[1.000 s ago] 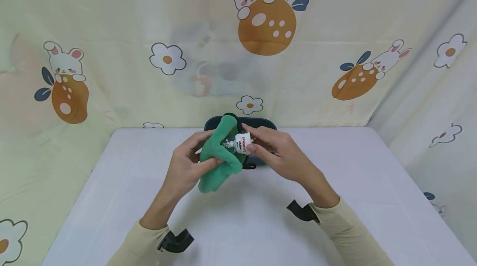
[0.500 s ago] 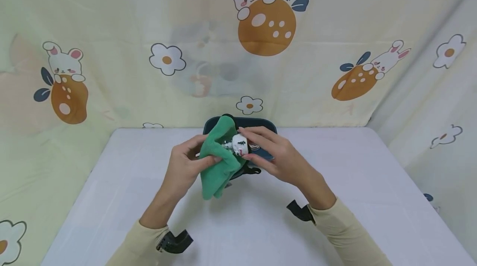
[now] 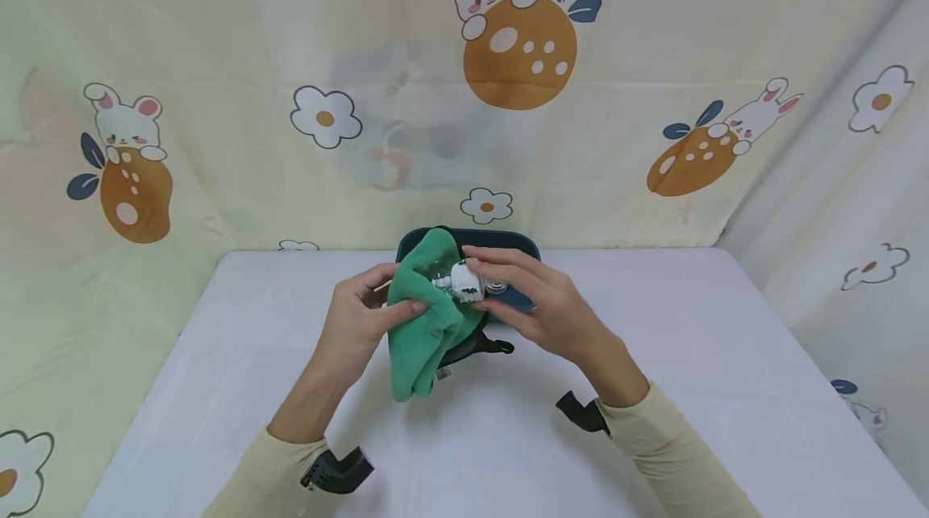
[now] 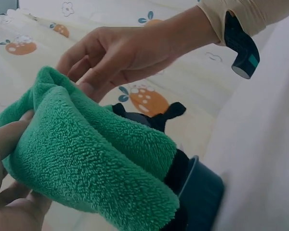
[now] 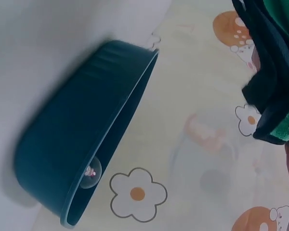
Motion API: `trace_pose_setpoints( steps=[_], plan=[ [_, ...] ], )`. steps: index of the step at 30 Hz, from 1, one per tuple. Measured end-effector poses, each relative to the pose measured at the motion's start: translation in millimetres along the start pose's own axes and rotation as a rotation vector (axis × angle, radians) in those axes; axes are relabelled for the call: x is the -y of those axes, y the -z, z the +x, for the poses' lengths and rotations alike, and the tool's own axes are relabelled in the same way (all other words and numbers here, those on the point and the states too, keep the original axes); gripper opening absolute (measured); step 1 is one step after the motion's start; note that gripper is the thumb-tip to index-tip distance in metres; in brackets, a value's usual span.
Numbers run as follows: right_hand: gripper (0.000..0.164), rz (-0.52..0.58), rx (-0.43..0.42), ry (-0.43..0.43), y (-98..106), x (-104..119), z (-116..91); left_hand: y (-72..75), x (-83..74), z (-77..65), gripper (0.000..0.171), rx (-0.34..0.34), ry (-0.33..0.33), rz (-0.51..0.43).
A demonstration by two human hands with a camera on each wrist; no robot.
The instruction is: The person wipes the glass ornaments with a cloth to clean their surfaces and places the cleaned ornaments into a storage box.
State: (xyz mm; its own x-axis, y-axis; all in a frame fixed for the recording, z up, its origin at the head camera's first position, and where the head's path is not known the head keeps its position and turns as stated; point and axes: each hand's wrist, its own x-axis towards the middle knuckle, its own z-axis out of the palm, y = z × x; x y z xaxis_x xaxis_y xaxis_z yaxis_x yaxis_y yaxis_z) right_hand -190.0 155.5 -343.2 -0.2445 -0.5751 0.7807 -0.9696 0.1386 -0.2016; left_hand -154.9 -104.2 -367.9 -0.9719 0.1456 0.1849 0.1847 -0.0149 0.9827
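Note:
My left hand (image 3: 356, 316) grips a green terry cloth (image 3: 424, 324), thumb on the near side, over the middle of the table. A black fabric piece with a loop (image 3: 479, 343) hangs along the cloth's underside. In the head view, a small snow globe (image 3: 466, 281) lies sideways with its clear end in the cloth's fold and its white base facing right. My right hand (image 3: 540, 292) holds that base between thumb and fingers. In the left wrist view the cloth (image 4: 86, 154) hides the globe, and the right hand (image 4: 120, 62) shows behind it.
A dark teal bin (image 3: 501, 237) stands at the table's back edge, behind the hands. Inside it a second clear globe (image 5: 90, 172) with a small pink-and-white figure shows in the right wrist view. A patterned curtain (image 3: 406, 155) hangs behind the white table (image 3: 624, 284).
The snow globe has turned in the right hand, so the red lettering on its base no longer shows. The cloth hangs lower, and more of the black fabric has come into view.

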Motion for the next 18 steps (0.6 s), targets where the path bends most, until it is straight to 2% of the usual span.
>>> trace_pose_setpoints(
  steps=[5,8,13,18],
  plan=[
    [0.065,0.016,-0.026,-0.058,-1,1,-3,-3.9,4.3,-2.0,0.032,-0.030,-0.144,0.053],
    [0.062,0.026,-0.030,-0.136,-2,3,-4,-6.9,5.3,-2.9,0.032,-0.067,-0.219,0.079],
    [0.057,0.053,-0.028,-0.291,-2,6,-3,-11.0,5.0,-4.5,0.035,-0.132,-0.290,0.105],
    [0.047,0.112,-0.047,-0.416,-3,8,-2,-12.2,5.6,-5.4,0.037,-0.160,-0.366,0.132]
  ],
)
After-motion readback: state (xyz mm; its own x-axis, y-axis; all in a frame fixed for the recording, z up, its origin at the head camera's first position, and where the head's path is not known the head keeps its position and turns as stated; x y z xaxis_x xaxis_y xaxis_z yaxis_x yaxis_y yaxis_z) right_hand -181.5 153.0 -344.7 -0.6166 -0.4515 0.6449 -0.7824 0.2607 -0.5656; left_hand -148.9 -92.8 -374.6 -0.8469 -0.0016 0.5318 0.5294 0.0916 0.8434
